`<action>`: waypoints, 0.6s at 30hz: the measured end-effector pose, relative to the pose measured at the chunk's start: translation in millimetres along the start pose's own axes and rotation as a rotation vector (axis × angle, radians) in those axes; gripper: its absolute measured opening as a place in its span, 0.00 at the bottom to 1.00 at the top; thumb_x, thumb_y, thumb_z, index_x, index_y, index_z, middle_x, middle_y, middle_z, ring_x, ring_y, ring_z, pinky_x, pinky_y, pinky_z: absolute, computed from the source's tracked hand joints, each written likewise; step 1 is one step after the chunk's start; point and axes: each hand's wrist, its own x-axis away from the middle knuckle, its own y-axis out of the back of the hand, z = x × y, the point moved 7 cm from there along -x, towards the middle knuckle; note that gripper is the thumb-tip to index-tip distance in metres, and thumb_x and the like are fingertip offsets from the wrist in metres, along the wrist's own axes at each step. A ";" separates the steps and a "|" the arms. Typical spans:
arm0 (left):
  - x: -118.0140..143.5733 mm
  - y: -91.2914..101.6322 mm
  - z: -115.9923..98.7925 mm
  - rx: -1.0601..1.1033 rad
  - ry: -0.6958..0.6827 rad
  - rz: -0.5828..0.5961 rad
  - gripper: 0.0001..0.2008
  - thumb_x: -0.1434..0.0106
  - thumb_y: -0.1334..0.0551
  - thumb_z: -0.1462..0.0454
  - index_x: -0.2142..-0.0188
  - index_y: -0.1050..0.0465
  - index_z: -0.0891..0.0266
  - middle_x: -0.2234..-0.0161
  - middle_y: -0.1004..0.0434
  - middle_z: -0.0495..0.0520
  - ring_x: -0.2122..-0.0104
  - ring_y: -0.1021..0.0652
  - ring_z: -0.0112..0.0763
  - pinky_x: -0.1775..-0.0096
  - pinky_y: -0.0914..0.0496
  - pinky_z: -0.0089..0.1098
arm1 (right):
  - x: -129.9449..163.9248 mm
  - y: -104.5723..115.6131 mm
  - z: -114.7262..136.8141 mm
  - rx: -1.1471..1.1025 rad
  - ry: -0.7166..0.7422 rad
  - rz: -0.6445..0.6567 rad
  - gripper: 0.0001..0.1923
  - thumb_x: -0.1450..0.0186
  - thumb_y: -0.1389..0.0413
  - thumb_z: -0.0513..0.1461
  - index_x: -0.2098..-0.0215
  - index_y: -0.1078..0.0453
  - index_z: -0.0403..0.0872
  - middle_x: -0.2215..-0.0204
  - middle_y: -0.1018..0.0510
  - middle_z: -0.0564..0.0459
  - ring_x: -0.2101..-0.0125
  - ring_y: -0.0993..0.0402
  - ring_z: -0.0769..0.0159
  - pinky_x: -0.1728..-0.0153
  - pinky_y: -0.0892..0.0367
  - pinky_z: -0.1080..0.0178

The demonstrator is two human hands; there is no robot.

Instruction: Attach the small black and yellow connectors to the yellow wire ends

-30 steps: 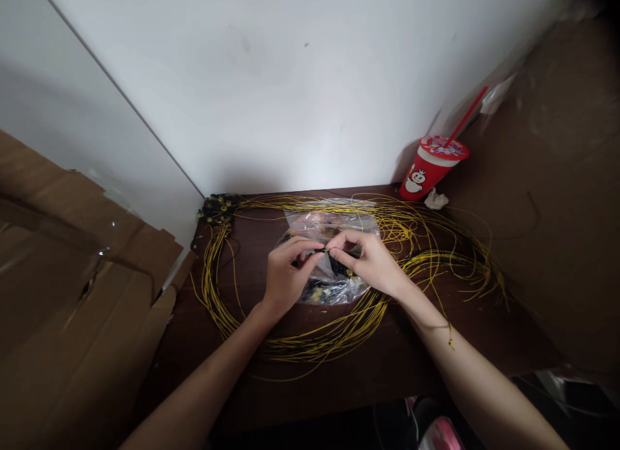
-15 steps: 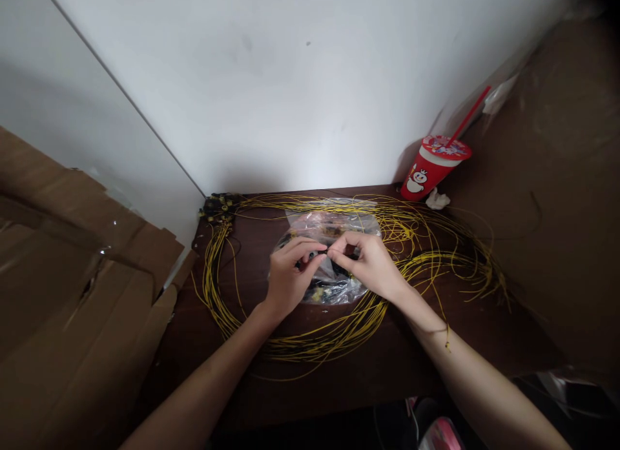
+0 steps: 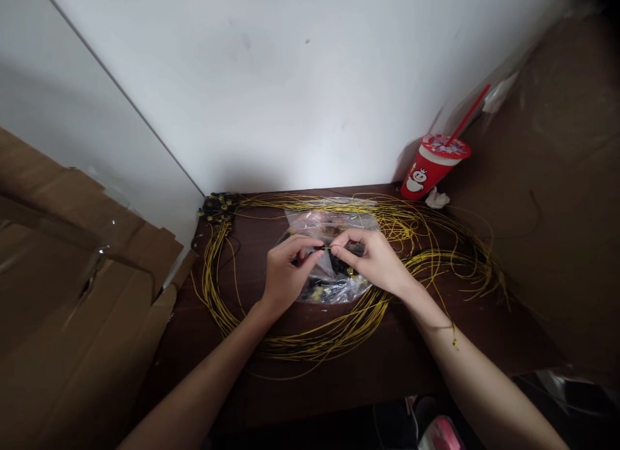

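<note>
My left hand (image 3: 285,276) and my right hand (image 3: 372,263) meet fingertip to fingertip above a clear plastic bag (image 3: 329,227) of small black and yellow parts. Between the fingertips is a small black connector (image 3: 318,248), pinched by my left hand. My right hand pinches the end of a thin yellow wire (image 3: 328,248) that touches the connector. Large coils of yellow wire (image 3: 310,343) lie around the bag on the dark wooden table (image 3: 387,366). One strand hangs over my right wrist.
A red paper cup (image 3: 431,169) with a red straw stands at the table's back right corner, a crumpled white scrap (image 3: 436,199) beside it. A cluster of black connectors (image 3: 217,208) lies at the back left. Cardboard sheets (image 3: 72,288) lean at the left; white walls stand behind.
Both hands stay together over the bag with only small finger movements; the right hand has shifted slightly and the strand at its wrist has swung a little.
</note>
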 end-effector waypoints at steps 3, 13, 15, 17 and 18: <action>0.0 0.2 0.7 0.018 0.021 -0.004 0.04 0.43 0.36 0.68 0.67 0.23 0.61 0.78 0.33 0.46 0.79 0.35 0.22 0.75 0.39 0.25 | 0.4 -1.1 0.7 0.011 0.011 0.008 0.06 0.38 0.45 0.36 0.72 0.29 0.45 0.73 0.22 0.53 0.70 0.27 0.67 0.64 0.34 0.63; 2.6 -3.0 3.9 0.015 0.012 0.010 0.05 0.44 0.35 0.69 0.66 0.24 0.61 0.77 0.31 0.46 0.79 0.35 0.21 0.75 0.39 0.24 | 0.3 -1.9 7.4 0.031 0.028 -0.009 0.05 0.39 0.46 0.35 0.72 0.29 0.45 0.72 0.23 0.53 0.70 0.27 0.68 0.64 0.34 0.63; 3.3 -4.0 4.1 0.006 0.012 0.020 0.05 0.44 0.35 0.69 0.66 0.24 0.61 0.75 0.29 0.47 0.78 0.35 0.21 0.75 0.39 0.24 | 0.5 -2.9 7.6 0.040 0.040 -0.007 0.05 0.39 0.46 0.35 0.72 0.29 0.45 0.72 0.23 0.53 0.70 0.27 0.68 0.63 0.34 0.63; 3.8 -4.3 4.2 0.000 0.013 0.022 0.06 0.44 0.35 0.70 0.66 0.24 0.61 0.75 0.28 0.47 0.78 0.35 0.21 0.75 0.39 0.24 | 0.7 -3.4 7.1 0.042 0.045 -0.011 0.05 0.39 0.46 0.35 0.72 0.29 0.45 0.72 0.23 0.53 0.69 0.27 0.68 0.63 0.34 0.63; 3.8 -4.1 4.1 0.001 0.012 0.021 0.06 0.44 0.35 0.70 0.66 0.24 0.61 0.74 0.28 0.47 0.78 0.35 0.21 0.75 0.39 0.24 | 0.8 -3.4 6.6 0.039 0.046 -0.016 0.05 0.39 0.46 0.35 0.72 0.29 0.45 0.72 0.23 0.53 0.69 0.27 0.68 0.63 0.34 0.63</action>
